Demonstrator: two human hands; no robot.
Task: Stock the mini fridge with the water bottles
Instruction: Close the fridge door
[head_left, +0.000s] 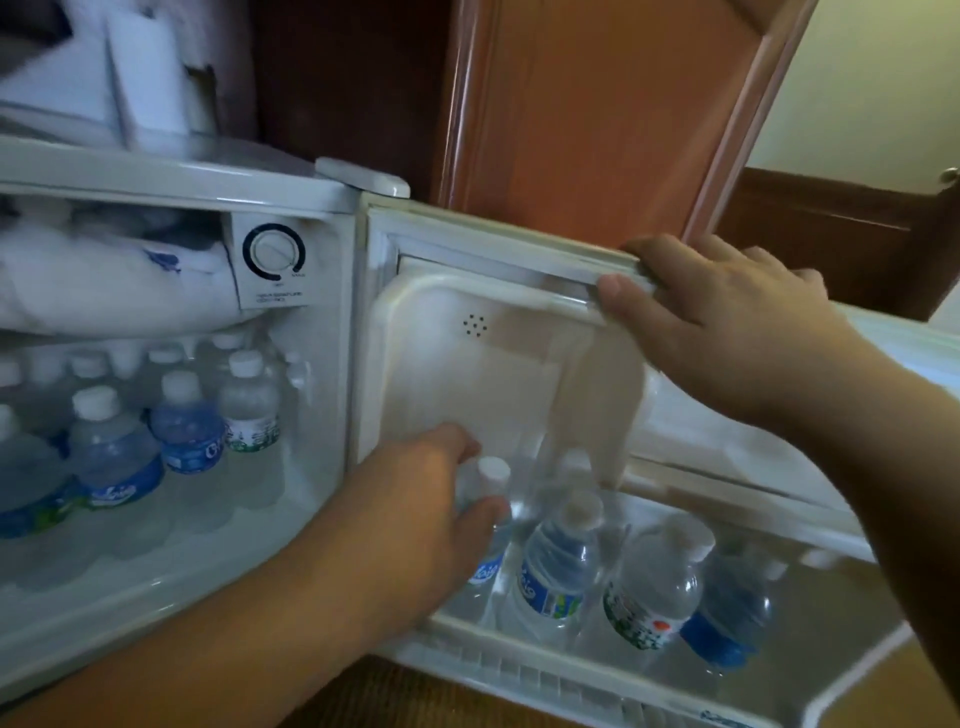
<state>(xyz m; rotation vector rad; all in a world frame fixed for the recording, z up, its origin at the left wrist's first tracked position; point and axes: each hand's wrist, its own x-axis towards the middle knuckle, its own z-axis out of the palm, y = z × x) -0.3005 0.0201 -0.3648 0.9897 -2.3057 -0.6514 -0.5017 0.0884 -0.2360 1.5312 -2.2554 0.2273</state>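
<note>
The white mini fridge (332, 332) stands open, its door (457, 364) swung out to the right. My left hand (421, 509) is closed around a white-capped water bottle (492, 475) at the left end of the door's bottom shelf (519, 639). Three more bottles stand in that shelf to its right: a blue-labelled one (558, 566), a green-labelled one (657, 592) and a dark blue one (737, 613). My right hand (722, 312) grips the door's top edge. Several bottles (187, 431) fill the fridge's main compartment.
A frosted freezer box (104, 280) and a thermostat dial (274, 253) sit at the fridge's top. A brown wooden cabinet door (597, 114) stands behind the fridge door. White items (104, 78) rest on top of the fridge.
</note>
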